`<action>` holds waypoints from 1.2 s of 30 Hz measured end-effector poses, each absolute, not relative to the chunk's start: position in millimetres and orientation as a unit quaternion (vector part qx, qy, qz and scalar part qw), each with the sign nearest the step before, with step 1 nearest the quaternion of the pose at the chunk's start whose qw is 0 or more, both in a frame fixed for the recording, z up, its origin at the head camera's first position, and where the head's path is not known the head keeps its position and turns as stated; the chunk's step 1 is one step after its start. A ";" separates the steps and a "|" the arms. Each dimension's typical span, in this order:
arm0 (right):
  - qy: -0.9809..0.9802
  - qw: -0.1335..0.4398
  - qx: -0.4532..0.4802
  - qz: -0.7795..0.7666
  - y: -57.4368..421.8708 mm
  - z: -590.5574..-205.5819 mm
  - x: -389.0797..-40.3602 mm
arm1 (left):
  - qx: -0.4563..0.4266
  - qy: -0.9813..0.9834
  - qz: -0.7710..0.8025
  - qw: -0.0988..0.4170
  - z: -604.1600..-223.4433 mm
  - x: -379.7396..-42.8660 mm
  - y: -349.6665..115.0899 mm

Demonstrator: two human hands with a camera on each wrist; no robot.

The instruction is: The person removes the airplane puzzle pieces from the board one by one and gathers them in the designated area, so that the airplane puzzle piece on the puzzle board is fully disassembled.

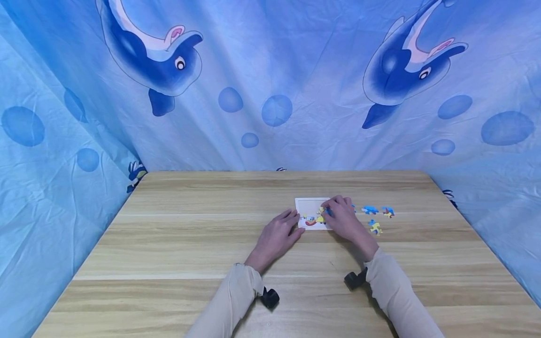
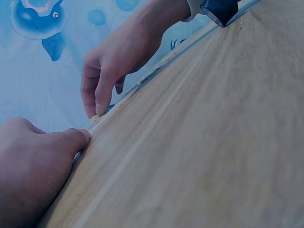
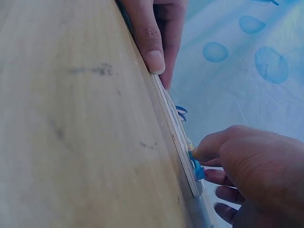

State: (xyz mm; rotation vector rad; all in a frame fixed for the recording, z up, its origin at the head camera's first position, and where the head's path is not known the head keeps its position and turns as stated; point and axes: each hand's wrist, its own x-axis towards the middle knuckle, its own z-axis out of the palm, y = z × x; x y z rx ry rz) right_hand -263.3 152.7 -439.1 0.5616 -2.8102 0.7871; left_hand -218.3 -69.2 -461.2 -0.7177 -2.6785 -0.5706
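Note:
A small white-framed puzzle board (image 1: 308, 205) lies on the table, with several yellow, red and white pieces in its lower part. My left hand (image 1: 276, 237) holds the board at its lower left corner, thumb on the near edge and fingers at the left side. Over the board's right part, my right hand (image 1: 343, 219) pinches a blue and yellow puzzle piece (image 3: 197, 170) between thumb and fingers. In the right wrist view this piece touches the board or sits just above it; which one I cannot tell. The right hand hides the board's right end.
Loose puzzle pieces lie right of the board: a blue one (image 1: 369, 210), a blue and red one (image 1: 388, 211) and a yellow and blue one (image 1: 374, 227). Another is partly covered by the right hand. A blue dolphin-print curtain (image 1: 262, 56) stands behind the wooden table (image 1: 190, 234).

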 end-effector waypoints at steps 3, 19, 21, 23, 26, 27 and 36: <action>-0.942 0.091 0.194 0.258 154.7 -439.8 -262.4 | -0.250 -0.935 -0.200 0.153 -461.4 -218.5 -69.4; -0.933 0.084 0.218 0.272 162.7 -439.8 -263.1 | -0.245 -0.937 -0.199 0.149 -461.0 -218.2 -69.5; -0.930 0.085 0.228 0.276 163.2 -439.6 -263.1 | -0.246 -0.937 -0.198 0.151 -461.5 -218.4 -69.5; -0.927 0.086 0.235 0.281 163.7 -439.4 -263.0 | -0.247 -0.937 -0.195 0.154 -461.7 -218.3 -69.5; -0.925 0.087 0.239 0.284 164.2 -439.3 -263.0 | -0.248 -0.936 -0.193 0.156 -462.3 -218.8 -69.4; -0.924 0.088 0.239 0.285 164.4 -439.4 -263.1 | -0.248 -0.937 -0.193 0.155 -462.3 -218.8 -69.3; -0.922 0.075 0.230 0.302 166.3 -441.5 -264.1 | -0.248 -0.936 -0.194 0.156 -463.3 -219.0 -69.6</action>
